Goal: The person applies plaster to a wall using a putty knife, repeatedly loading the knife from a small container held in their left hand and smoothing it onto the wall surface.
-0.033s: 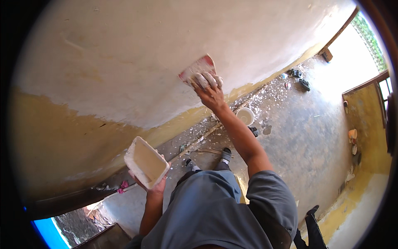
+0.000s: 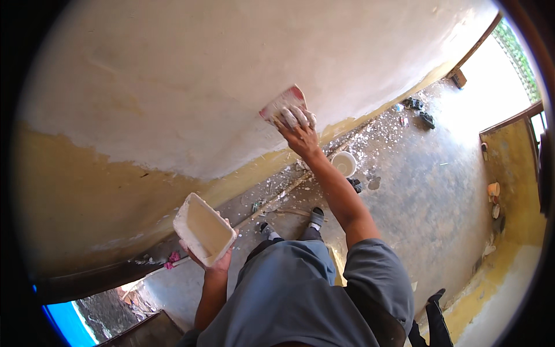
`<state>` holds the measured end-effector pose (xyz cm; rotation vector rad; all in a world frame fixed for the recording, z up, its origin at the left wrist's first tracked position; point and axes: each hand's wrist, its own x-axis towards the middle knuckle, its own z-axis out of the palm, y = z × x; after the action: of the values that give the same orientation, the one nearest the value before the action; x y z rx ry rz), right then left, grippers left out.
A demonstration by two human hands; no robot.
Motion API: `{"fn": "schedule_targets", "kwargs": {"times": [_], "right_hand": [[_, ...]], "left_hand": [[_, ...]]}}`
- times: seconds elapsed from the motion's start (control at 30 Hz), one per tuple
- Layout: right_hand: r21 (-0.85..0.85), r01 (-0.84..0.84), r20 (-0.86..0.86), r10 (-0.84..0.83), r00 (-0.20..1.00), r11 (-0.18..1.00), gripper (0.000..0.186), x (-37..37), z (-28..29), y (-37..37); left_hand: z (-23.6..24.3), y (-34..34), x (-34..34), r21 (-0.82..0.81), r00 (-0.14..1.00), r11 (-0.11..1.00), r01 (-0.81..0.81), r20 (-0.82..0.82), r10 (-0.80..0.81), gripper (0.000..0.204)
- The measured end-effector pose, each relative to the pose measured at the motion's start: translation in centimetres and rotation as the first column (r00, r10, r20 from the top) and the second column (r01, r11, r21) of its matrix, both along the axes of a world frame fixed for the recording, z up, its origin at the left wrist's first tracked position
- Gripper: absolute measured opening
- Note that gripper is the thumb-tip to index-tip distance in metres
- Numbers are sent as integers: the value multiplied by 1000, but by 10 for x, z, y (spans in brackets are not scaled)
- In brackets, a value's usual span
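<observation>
A person's right hand (image 2: pixel 299 128) — fingers coated white — grips a flat red-and-white scraper (image 2: pixel 284 103) against the pale upper part of a wall (image 2: pixel 173 75). Lower left, the left hand (image 2: pixel 219 264) grips a rectangular tub (image 2: pixel 181 222) from beneath. A white bucket (image 2: pixel 344 165) stands on the floor (image 2: pixel 416 202).

The wall (image 2: pixel 191 69) stands before the person (image 2: pixel 289 295). The scraper (image 2: pixel 283 103), in the right hand (image 2: pixel 299 132), lies against it, ahead and right of the tub (image 2: pixel 181 223) in the left hand (image 2: pixel 222 261). On the floor (image 2: pixel 422 202), the bucket (image 2: pixel 344 165) stands ahead and right of the feet (image 2: pixel 316 218), near the pole (image 2: pixel 269 203) running along the wall's foot.
</observation>
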<state>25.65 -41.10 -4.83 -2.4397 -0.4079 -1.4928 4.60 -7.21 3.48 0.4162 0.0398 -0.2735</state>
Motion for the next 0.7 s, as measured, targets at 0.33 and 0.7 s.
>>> {"fn": "schedule_targets", "kwargs": {"times": [0.33,0.7], "right_hand": [[128,441,-502,-325,801,888,54,-11,-137,-97],[299,230,-100,-209,973,926,60,36,-33,-46]], "left_hand": [[12,-9,-4,40,998,999,-6,-59,8,95],[12,-15,-3,75,990,997,-33,-134,43,97]]}}
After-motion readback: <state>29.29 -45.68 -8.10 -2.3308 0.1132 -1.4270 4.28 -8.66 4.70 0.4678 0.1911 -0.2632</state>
